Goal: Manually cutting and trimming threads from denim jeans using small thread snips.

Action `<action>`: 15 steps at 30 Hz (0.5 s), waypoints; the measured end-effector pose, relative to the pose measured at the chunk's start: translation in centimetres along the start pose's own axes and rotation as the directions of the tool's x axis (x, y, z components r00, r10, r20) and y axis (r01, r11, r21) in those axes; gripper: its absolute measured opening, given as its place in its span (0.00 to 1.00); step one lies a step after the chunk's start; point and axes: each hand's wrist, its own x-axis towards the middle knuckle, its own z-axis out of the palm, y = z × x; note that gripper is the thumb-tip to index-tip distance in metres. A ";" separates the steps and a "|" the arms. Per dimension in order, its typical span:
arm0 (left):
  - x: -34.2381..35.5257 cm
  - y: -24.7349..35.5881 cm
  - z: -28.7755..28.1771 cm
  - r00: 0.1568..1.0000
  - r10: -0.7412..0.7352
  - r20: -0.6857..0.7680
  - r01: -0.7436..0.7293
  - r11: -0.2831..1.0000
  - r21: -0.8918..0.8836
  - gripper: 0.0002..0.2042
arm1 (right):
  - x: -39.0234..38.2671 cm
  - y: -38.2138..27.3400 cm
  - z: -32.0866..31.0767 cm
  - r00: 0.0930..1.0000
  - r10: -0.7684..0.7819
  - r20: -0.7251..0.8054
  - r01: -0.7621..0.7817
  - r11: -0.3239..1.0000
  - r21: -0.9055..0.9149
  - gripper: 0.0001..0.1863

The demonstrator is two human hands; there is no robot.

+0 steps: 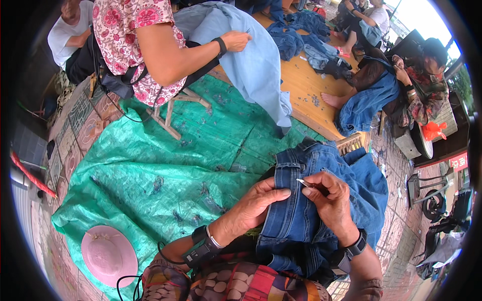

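Observation:
A pair of blue jeans (359, 183) lies bunched across my lap, its waistband turned up toward me. My left hand (253, 203) is closed on the waistband's left edge, thumb on top and fingers behind the cloth. Between the thumb and fingers of my right hand (329, 200) is a small pointed silvery metal tool (302, 181). Its tip meets the waistband close to a belt loop. Most of the tool is hidden by my fingers, so its exact kind does not show. Both wrists carry dark strapped devices.
A green tarp (165, 175) covers the ground ahead, with a pink hat (109, 256) at its lower left. In front, a seated co-worker holds light blue denim (251, 60). Other people sit around a wooden board (301, 83) with piled jeans (286, 42).

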 end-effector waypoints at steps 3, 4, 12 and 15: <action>-0.3 0.3 0.3 1.000 -0.012 0.022 0.012 1.000 -0.015 0.13 | 0.1 0.4 0.0 1.000 -0.011 -0.019 0.011 1.000 -0.010 0.11; -0.5 0.4 0.6 1.000 -0.001 0.012 0.001 0.998 0.060 0.13 | 0.2 0.9 -0.1 0.998 0.013 -0.068 -0.010 0.999 0.033 0.13; -1.4 -0.2 -0.1 0.998 0.012 -0.062 0.016 0.905 0.425 0.12 | 3.3 5.8 -3.7 0.962 0.166 -0.216 -0.186 0.980 -0.074 0.24; -1.4 -0.4 0.2 0.996 0.000 -0.091 0.048 0.850 0.524 0.11 | 3.4 10.3 -3.6 0.976 0.115 -0.184 -0.123 0.992 -0.029 0.21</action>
